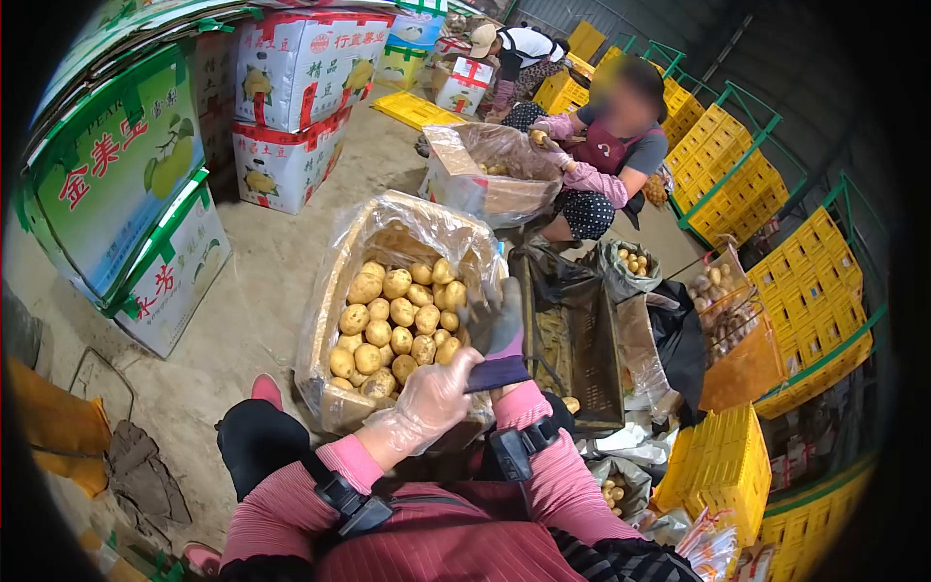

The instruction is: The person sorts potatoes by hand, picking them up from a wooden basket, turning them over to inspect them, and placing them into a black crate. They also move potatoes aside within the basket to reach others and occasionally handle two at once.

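Observation:
My left hand (434, 396), in a clear plastic glove, pinches the purple cuff of a grey work glove (498, 372) at my right wrist. My right hand (497, 325) is inside that glove, its fingers stretched upward, slightly blurred, holding nothing. Both hands are above the near right side of an open carton (330, 281) lined with clear plastic. Many pale yellow potatoes (388, 315) fill its bottom. The hands hide the carton's near right corner.
A dark crate (593, 364) stands right of the carton, beside a bag of small potatoes (635, 260). Yellow crates (718, 466) are stacked at right. Printed cartons (116, 175) stand at left. A co-worker (621, 145) holds a potato over another carton (451, 179).

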Demonstrator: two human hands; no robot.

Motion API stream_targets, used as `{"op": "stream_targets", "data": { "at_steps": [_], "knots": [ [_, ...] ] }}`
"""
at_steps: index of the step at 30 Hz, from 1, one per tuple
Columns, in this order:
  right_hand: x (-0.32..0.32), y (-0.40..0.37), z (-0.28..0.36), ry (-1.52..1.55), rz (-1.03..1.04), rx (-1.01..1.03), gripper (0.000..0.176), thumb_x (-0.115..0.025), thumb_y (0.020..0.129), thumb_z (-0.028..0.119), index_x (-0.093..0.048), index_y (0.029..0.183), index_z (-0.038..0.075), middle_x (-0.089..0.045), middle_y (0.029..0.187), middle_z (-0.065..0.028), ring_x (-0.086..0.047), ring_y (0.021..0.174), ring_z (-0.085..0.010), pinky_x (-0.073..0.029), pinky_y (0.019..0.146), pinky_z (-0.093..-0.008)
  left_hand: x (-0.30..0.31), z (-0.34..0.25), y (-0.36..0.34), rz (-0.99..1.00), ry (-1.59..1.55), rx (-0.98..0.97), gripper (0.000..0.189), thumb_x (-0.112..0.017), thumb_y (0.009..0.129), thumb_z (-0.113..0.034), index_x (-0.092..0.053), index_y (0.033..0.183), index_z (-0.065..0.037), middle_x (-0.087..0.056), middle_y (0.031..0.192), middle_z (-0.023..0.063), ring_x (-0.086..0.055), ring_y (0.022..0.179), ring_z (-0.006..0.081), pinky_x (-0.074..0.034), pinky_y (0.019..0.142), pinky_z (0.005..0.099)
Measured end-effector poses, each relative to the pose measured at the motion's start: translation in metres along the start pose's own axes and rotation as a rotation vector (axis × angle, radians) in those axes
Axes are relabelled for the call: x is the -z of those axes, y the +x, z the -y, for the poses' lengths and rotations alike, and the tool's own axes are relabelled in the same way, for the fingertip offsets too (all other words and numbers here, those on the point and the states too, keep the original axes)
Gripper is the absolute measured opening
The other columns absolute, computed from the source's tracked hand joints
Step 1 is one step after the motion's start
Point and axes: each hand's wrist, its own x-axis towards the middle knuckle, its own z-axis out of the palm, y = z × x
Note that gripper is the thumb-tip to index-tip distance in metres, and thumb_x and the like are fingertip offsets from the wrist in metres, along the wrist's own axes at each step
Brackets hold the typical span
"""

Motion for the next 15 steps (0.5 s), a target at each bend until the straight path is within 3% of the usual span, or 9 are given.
{"op": "stream_targets", "data": {
  "at_steps": [2,6,9,11,12,14,15],
  "knots": [
    [-0.014,-0.016,0.015,0.094,0.010,0.094,0.070,-0.049,0.103,0.047,-0.022,0.157,0.011,-0.034,0.156,-0.0156,-0.046,0.134,-0.0334,-0.041,0.107,-0.0446,-0.003,-0.007,0.003,-0.135,-0.117,0.173,0.050,-0.062,0.074,-0.003,-0.051,0.122,-0.010,-0.067,0.086,0.0233,-0.068,0.082,0.0412,-0.050,0.073,0.0547],
    [-0.006,-0.027,0.028,0.151,-0.024,0.139,0.064,-0.049,0.104,0.042,-0.027,0.155,0.010,-0.036,0.156,-0.0169,-0.046,0.135,-0.0338,-0.042,0.108,-0.0459,-0.011,-0.024,0.011,-0.083,-0.048,0.387,0.036,-0.060,0.077,-0.008,-0.059,0.112,-0.002,-0.068,0.085,0.0289,-0.067,0.083,0.0462,-0.053,0.078,0.0544],
    [-0.006,-0.029,0.025,0.135,0.068,0.288,0.062,-0.049,0.104,0.042,-0.030,0.154,0.010,-0.036,0.156,-0.0172,-0.046,0.135,-0.0339,-0.041,0.110,-0.0451,-0.008,-0.033,0.010,0.317,-0.104,0.474,0.022,-0.055,0.081,-0.019,-0.067,0.084,-0.001,-0.067,0.086,0.0298,-0.066,0.084,0.0478,-0.053,0.077,0.0535],
    [0.005,-0.028,0.029,0.025,0.053,0.384,0.061,-0.052,0.103,0.042,-0.035,0.153,0.011,-0.037,0.155,-0.0189,-0.047,0.134,-0.0326,-0.042,0.109,-0.0457,-0.014,-0.032,-0.001,0.506,-0.053,0.326,0.023,-0.054,0.085,-0.022,-0.067,0.085,-0.003,-0.067,0.082,0.0259,-0.067,0.081,0.0454,-0.053,0.075,0.0529],
    [0.016,-0.029,0.031,-0.006,0.064,0.358,0.062,-0.053,0.102,0.042,-0.035,0.152,0.011,-0.038,0.154,-0.0190,-0.047,0.133,-0.0324,-0.042,0.109,-0.0458,-0.017,-0.027,-0.006,0.509,-0.048,0.329,0.023,-0.054,0.085,-0.022,-0.067,0.085,-0.003,-0.067,0.082,0.0259,-0.067,0.081,0.0454,-0.053,0.075,0.0529],
    [0.045,-0.026,0.037,-0.135,0.054,0.298,0.064,-0.055,0.102,0.042,-0.034,0.153,0.010,-0.044,0.150,-0.0187,-0.051,0.129,-0.0331,-0.044,0.106,-0.0449,-0.023,-0.015,-0.015,0.629,-0.262,0.056,0.024,-0.051,0.089,-0.023,-0.067,0.083,-0.006,-0.066,0.078,0.0214,-0.066,0.079,0.0425,-0.053,0.074,0.0517],
    [0.058,-0.020,0.045,-0.217,0.038,0.325,0.060,-0.058,0.101,0.039,-0.040,0.150,0.009,-0.051,0.145,-0.0180,-0.055,0.126,-0.0310,-0.045,0.105,-0.0415,-0.018,-0.011,-0.016,0.856,-0.226,-0.041,0.024,-0.049,0.094,-0.024,-0.066,0.086,-0.008,-0.065,0.078,0.0189,-0.065,0.079,0.0406,-0.052,0.075,0.0506]
  ]
}}
